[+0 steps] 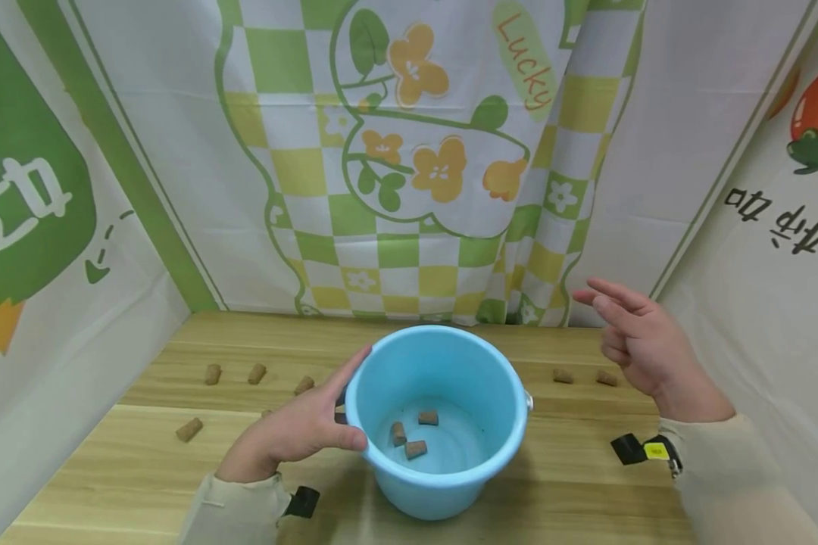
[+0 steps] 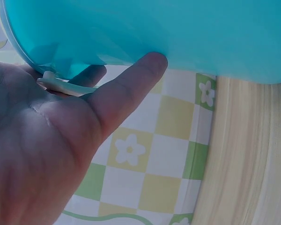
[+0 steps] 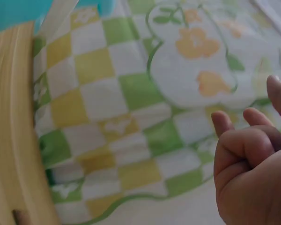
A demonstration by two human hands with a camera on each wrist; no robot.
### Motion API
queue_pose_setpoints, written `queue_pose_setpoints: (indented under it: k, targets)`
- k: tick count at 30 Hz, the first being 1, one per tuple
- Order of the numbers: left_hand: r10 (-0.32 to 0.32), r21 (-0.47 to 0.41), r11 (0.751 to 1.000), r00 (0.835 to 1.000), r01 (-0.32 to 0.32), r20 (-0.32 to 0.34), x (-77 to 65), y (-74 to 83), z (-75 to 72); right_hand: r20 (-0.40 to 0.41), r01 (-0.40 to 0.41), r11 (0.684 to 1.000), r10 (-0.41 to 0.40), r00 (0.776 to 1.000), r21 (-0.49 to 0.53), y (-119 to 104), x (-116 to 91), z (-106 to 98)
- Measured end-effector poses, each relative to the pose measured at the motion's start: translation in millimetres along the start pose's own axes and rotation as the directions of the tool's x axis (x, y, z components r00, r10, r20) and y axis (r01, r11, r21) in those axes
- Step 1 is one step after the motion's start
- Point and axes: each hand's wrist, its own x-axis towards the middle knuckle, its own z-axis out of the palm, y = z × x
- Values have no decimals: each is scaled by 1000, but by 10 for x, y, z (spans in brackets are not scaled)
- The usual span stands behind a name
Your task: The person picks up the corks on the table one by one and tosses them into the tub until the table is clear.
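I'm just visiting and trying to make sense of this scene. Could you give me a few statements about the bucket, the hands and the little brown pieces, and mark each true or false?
1. The blue bucket holds three brown pieces. True.
2. The left hand rests against the bucket's side. True.
3. The right hand grips a brown piece. False: it is raised with relaxed fingers and holds nothing.
4. The bucket lies tipped over. False: it stands upright on the wooden table.
5. Loose pieces lie on the table on both sides of the bucket. True.
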Motion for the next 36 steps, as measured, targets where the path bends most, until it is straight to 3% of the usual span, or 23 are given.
queue_pose_setpoints:
  k: [7,18,23,28,30,33,36]
  targets:
    - [0,10,1000,1000,0,0,-3,11,1,-43,-112,957,128,991,268,341,23,-493]
    - [-1,-4,1000,1000,1,-1,-4,17,8,-91,-174,885,234,968,432,828,-103,-1181]
    - [-1,-22,1000,1000,1,3,-3,8,10,-181,-226,875,328,927,428,1031,-216,-1414]
    - [4,-40,999,1000,-4,15,6,-3,18,-280,-296,823,467,839,484,1245,-393,-1617]
    - [-1,-42,999,1000,2,16,7,-4,18,-292,-326,812,501,814,483,1303,-445,-1672]
    - [-8,-32,999,1000,8,11,2,-1,12,-289,-349,816,510,810,461,1356,-467,-1718]
    - [-2,-22,1000,1000,2,7,2,3,3,-301,-370,843,497,814,391,1380,-420,-1712]
